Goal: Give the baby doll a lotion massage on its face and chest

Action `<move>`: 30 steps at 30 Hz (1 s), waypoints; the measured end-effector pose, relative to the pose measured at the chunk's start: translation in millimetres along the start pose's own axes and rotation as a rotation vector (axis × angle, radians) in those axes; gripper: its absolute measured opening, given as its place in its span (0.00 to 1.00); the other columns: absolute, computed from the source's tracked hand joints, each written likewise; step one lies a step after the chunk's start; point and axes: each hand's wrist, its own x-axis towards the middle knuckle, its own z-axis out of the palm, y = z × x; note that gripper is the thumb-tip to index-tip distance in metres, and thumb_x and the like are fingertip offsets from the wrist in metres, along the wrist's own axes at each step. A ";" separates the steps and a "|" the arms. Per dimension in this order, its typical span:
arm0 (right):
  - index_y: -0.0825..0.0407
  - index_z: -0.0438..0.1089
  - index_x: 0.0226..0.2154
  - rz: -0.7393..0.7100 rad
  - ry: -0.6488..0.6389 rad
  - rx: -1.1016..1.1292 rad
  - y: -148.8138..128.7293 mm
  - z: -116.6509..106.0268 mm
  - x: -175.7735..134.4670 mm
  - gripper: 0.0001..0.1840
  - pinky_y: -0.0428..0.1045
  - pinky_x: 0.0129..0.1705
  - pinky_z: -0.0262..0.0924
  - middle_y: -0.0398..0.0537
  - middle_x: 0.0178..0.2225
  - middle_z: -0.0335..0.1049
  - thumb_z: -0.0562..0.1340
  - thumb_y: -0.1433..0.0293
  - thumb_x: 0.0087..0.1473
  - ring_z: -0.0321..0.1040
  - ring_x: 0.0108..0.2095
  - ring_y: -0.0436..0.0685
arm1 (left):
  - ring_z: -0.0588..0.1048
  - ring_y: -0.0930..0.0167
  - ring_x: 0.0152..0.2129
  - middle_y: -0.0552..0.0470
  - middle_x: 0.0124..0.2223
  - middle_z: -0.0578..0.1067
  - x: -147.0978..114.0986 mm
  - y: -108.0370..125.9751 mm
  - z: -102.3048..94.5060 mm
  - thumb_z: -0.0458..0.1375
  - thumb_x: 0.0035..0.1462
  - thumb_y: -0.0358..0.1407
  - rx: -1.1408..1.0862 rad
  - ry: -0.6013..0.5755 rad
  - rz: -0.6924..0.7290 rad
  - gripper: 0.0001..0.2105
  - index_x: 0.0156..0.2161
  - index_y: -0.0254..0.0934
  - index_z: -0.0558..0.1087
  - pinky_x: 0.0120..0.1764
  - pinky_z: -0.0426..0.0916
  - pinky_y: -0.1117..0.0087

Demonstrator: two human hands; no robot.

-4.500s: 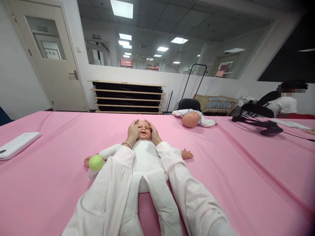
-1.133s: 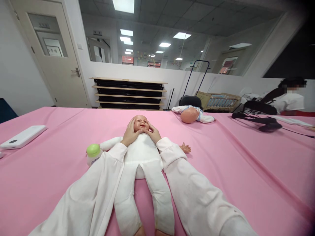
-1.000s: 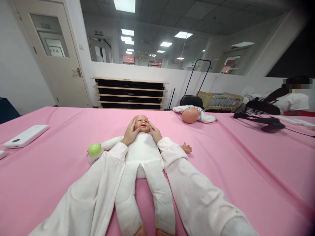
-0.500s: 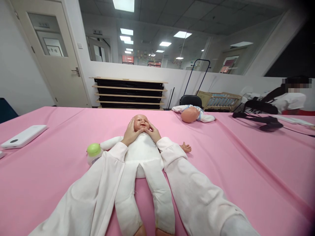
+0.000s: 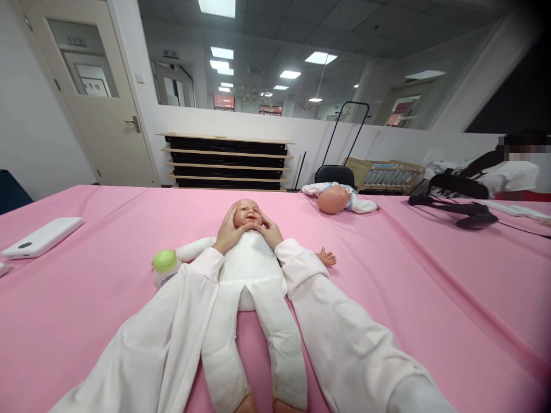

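Note:
A baby doll with a white cloth body lies on its back on the pink tablecloth, feet toward me. My left hand cups the left side of its face, fingers spread over the cheek. My right hand rests against the other cheek and chin. The doll's face shows between the two hands. Both my arms are in white sleeves. A small bottle with a green cap stands beside the doll's outstretched arm, left of my left sleeve.
A second doll lies farther back on the table. A white flat device sits at the left edge. A black bag and a seated person are at the far right. Stacked black trays stand by the wall.
Over the last seconds my hands slid from the doll's forehead and temples down to its cheeks and chin. In the last second they barely shift.

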 end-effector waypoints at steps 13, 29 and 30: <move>0.57 0.52 0.59 0.015 -0.021 0.022 -8.0 2.7 -2.7 0.49 0.51 0.58 0.54 0.52 0.57 0.53 0.68 0.58 0.37 0.55 0.57 0.59 | 0.51 0.62 0.61 0.40 0.62 0.53 -0.3 0.9 1.2 0.62 0.46 0.42 0.043 -0.003 0.021 0.36 0.58 0.33 0.55 0.61 0.48 0.60; 0.58 0.57 0.57 0.078 -0.064 0.165 -2.3 -2.6 0.7 0.39 0.53 0.57 0.57 0.51 0.56 0.57 0.61 0.53 0.48 0.57 0.55 0.59 | 0.53 0.68 0.60 0.47 0.61 0.56 4.4 -7.3 -16.6 0.55 0.50 0.32 -0.274 -0.065 -0.084 0.25 0.56 0.32 0.63 0.61 0.50 0.64; 0.58 0.57 0.57 0.059 -0.048 0.154 -2.5 -1.8 0.0 0.39 0.53 0.57 0.56 0.52 0.56 0.56 0.60 0.53 0.48 0.56 0.56 0.59 | 0.54 0.68 0.59 0.47 0.61 0.57 3.9 -6.7 -16.0 0.53 0.52 0.33 -0.265 -0.049 -0.092 0.24 0.55 0.31 0.63 0.61 0.49 0.64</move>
